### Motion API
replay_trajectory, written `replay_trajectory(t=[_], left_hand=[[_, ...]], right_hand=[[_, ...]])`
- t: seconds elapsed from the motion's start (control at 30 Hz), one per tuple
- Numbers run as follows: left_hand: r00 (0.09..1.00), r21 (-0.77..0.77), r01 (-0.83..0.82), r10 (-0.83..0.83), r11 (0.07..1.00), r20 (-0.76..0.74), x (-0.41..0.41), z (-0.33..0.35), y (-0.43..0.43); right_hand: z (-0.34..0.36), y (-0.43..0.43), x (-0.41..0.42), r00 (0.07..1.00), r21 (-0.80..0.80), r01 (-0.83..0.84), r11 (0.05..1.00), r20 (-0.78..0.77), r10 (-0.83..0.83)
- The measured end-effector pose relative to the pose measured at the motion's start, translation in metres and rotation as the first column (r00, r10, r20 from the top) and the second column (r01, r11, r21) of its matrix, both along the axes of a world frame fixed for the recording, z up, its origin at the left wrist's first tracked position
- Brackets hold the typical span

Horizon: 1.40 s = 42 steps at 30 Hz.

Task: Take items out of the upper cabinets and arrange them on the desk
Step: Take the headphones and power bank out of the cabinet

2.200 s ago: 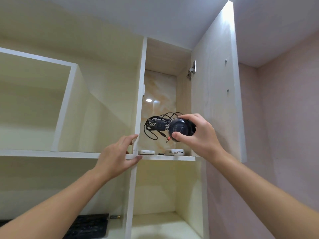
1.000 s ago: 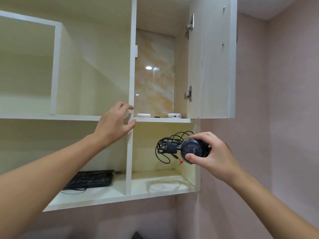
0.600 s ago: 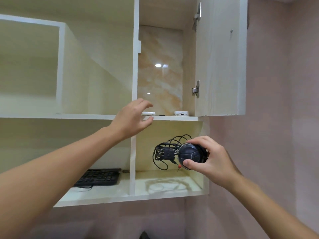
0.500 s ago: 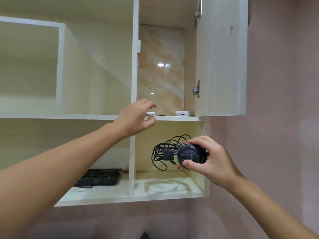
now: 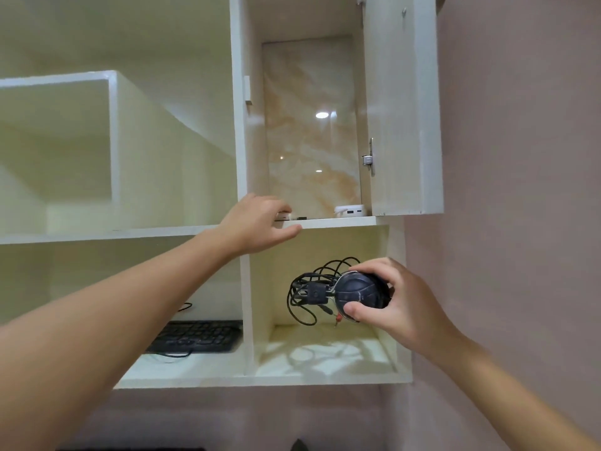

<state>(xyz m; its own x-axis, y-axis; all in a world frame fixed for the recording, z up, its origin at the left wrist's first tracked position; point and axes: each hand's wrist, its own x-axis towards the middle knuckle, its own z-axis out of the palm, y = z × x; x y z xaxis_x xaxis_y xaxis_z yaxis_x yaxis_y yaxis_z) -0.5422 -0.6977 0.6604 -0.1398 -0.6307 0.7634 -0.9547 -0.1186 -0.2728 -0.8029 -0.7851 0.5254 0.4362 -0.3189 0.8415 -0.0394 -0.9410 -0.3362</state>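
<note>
My right hand (image 5: 403,304) grips black headphones (image 5: 357,292) by an ear cup, their tangled cable (image 5: 305,297) hanging to the left, in front of the lower right shelf compartment. My left hand (image 5: 257,222) reaches onto the upper cabinet shelf (image 5: 338,222). Its fingers lie over a small white item (image 5: 287,217) that is mostly hidden, and the thumb stretches along the shelf's front edge. A white power bank (image 5: 350,210) sits at the right end of that shelf, with a tiny dark item (image 5: 302,218) between the two.
The cabinet door (image 5: 403,118) stands open to the right, hinge side toward me. A black keyboard (image 5: 195,336) lies in the lower left compartment. A vertical divider (image 5: 239,125) separates the left cabinet space. A pink wall runs along the right.
My right hand has brought the headphones down out of the upper cabinet to the lower shelf level. My left hand has left the divider and moved right onto the small white item.
</note>
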Motion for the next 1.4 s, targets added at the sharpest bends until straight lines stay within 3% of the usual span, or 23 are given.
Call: replay_trajectory(t=[0.2,0.57,0.8,1.07,1.23,1.4], left_hand=[[0.981,-0.117,0.189,-0.192,0.975,-0.019,-0.009,-0.013,0.021],[0.985,-0.485,0.158,-0.171,0.86,0.017,-0.019,-0.018,0.063],[0.963,-0.624,0.145,-0.255,0.768,-0.09,-0.037,-0.025,0.11],[0.94,-0.531,0.008,-0.187,0.848,-0.286,-0.044,-0.112,0.171],[0.918,-0.293,-0.103,-0.022,0.951,-0.397,-0.051,-0.19,0.221],[0.777,-0.068,-0.25,0.159,0.966,-0.609,-0.067,-0.303,0.272]], right_hand=[[-0.007,-0.013,0.004,1.0,0.008,0.023,1.0,0.009,-0.023],[-0.009,-0.006,-0.003,0.997,0.035,-0.036,0.999,0.076,0.033],[-0.013,0.016,-0.001,0.995,0.057,-0.097,0.994,0.03,0.096],[-0.054,0.057,0.019,0.966,0.122,-0.258,0.958,0.014,0.258],[-0.122,0.09,0.029,0.942,0.216,-0.311,0.926,-0.061,0.331],[-0.216,0.125,0.029,0.907,0.358,-0.326,0.875,-0.141,0.396]])
